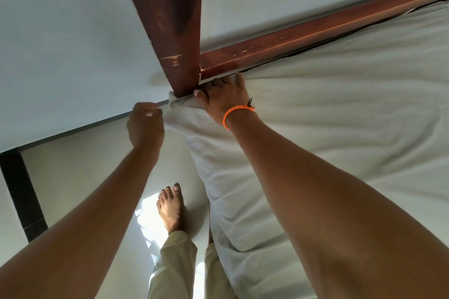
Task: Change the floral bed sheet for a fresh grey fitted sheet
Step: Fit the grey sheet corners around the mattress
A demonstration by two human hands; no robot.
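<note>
A pale grey fitted sheet (340, 116) covers the mattress on the right, wrinkled toward the corner at the dark wooden bedpost (170, 31). My right hand (223, 97), with an orange bracelet on the wrist, presses on the sheet at that corner, its fingertips tucked under the wooden rail (303, 34). My left hand (145, 124) is curled and pinches the sheet's edge just left of the bedpost. The sheet bunches between the two hands and hangs down the mattress side. No floral sheet is in view.
A white wall (60, 43) stands close behind the bedpost, with a dark strip (21, 192) at the left. My bare foot (170, 209) and beige trouser legs stand on the pale floor beside the mattress, in a narrow gap.
</note>
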